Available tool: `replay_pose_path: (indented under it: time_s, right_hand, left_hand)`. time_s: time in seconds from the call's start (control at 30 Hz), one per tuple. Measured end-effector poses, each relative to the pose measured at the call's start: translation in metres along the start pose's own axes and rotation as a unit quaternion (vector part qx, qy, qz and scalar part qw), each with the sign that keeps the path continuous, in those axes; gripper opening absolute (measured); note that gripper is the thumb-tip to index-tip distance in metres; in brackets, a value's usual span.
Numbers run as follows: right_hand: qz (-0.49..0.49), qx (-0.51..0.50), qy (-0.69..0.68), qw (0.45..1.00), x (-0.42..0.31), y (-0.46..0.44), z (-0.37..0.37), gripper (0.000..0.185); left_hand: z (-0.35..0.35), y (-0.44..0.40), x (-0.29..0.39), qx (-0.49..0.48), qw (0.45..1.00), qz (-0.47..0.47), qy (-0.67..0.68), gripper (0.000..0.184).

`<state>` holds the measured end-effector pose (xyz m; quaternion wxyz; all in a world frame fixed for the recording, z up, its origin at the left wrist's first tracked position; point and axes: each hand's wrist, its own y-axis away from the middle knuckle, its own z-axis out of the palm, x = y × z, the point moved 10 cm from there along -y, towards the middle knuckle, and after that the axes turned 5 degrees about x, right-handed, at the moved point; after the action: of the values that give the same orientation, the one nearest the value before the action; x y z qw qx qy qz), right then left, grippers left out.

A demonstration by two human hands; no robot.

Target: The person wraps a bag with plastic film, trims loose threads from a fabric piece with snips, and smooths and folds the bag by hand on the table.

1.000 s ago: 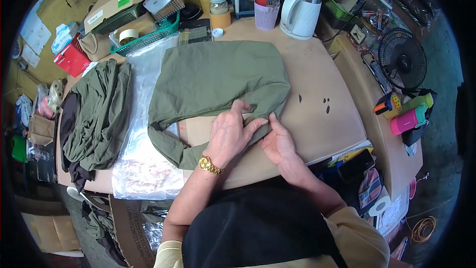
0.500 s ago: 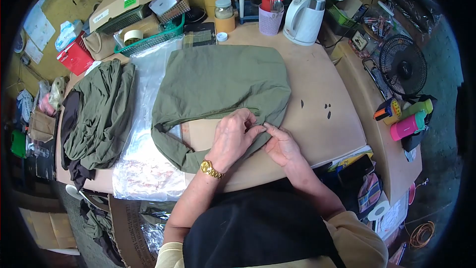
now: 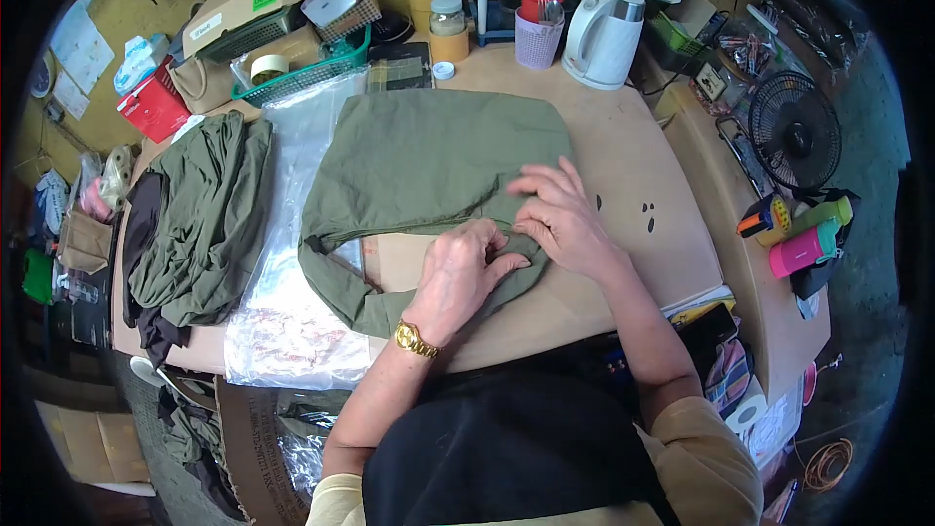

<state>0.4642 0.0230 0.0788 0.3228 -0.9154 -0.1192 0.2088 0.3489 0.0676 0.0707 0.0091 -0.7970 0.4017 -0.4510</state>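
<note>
An olive-green fabric bag [image 3: 448, 141] lies flat in front of me, its wide strap looping toward my body. My left hand [image 3: 456, 268], with a gold watch at the wrist, is closed on the bag's edge near the strap's right end, thumb and fingers pinching the cloth. Just to its right, my right hand [image 3: 563, 219] hovers over or lightly touches the bag's lower right part. Its fingers are spread apart, and its fingertips are slightly blurred. Whatever small detail lies between the two hands is hidden by the fingers.
Left of the bag lie a clear plastic sheet [image 3: 292, 331] and a heap of olive-green cloth [image 3: 200, 224]. A white kettle [image 3: 602, 37], a lilac cup [image 3: 536, 44] and a jar [image 3: 448, 24] stand at the back. A black fan [image 3: 794, 130] and a pink bottle [image 3: 801, 251] are on the right.
My right hand has moved up and slightly right from the strap, its fingers opening out of a pinch. My left hand stays at about the same spot on the bag.
</note>
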Motion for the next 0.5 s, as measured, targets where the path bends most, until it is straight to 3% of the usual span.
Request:
replay_pose_path:
  time_s: [0.17,0.23,0.3,0.33,0.4,0.43,0.47,0.5]
  right_hand:
    - [0.039,-0.027,0.023,0.999,0.027,0.005,0.02,0.015]
    - [0.038,-0.023,0.054,0.998,0.01,-0.005,0.017,0.017]
    - [0.066,0.085,-0.073,0.992,-0.016,-0.019,0.0,0.02]
    - [0.063,0.08,-0.079,0.992,-0.015,-0.02,0.0,0.02]
    - [-0.016,-0.128,-0.042,0.991,-0.02,-0.019,0.035,0.019]
    - [-0.023,-0.132,-0.049,0.99,-0.016,-0.022,0.035,0.019]
    - [-0.006,-0.102,-0.045,0.994,-0.005,-0.028,0.03,0.017]
    - [0.012,-0.072,-0.041,0.997,0.005,-0.034,0.023,0.016]
  left_hand:
    - [-0.003,0.004,-0.017,-0.012,0.998,-0.017,-0.06,0.025]
    - [-0.004,0.004,-0.01,0.012,0.999,0.028,-0.044,0.021]
    - [-0.01,0.0,-0.006,0.049,0.997,0.053,-0.039,0.018]
    - [-0.018,0.002,-0.002,0.084,0.992,0.081,-0.037,0.015]
    - [-0.044,0.014,0.021,0.143,0.984,0.103,-0.039,0.015]
    - [-0.06,0.025,0.033,0.196,0.971,0.132,-0.037,0.014]
    - [-0.055,0.041,0.031,0.138,0.976,0.168,0.014,0.015]
    - [-0.036,0.055,0.017,-0.012,0.99,0.096,0.107,0.014]
